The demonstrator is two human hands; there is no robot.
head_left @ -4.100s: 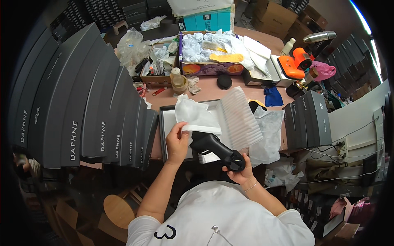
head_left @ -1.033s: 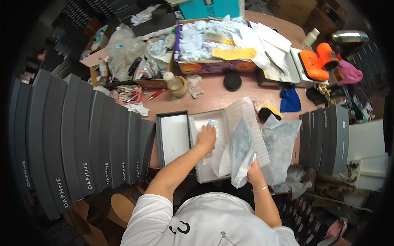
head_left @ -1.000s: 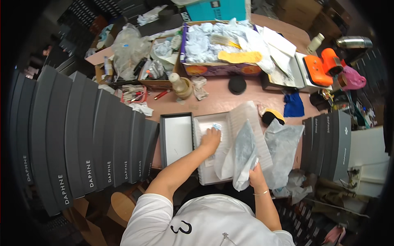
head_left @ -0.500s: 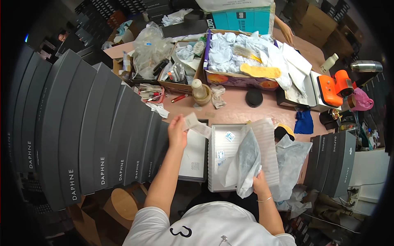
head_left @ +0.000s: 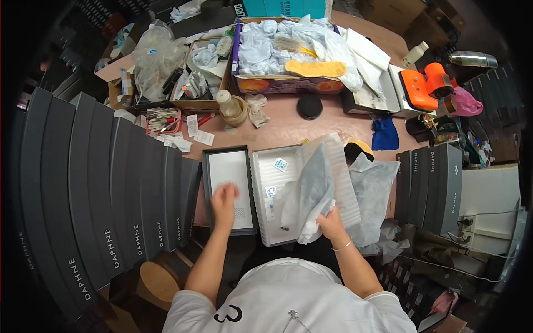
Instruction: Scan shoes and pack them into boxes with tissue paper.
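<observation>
A cluttered pink desk (head_left: 288, 130), black boxes stacked at nine o'clock. The left hand (head_left: 224, 198) hovers, fingers loose, over a box lid (head_left: 229, 166). The right hand (head_left: 331, 222) pinches tissue paper (head_left: 311, 191) over the open white box (head_left: 272, 200) at centre.

We see even, bright overhead light on the table (head_left: 288, 125), with soft, short shadows. The left hand (head_left: 224, 201) is slightly motion-blurred. Straight box edges bend toward the rim, where the fisheye frame darkens to black at left and right.
</observation>
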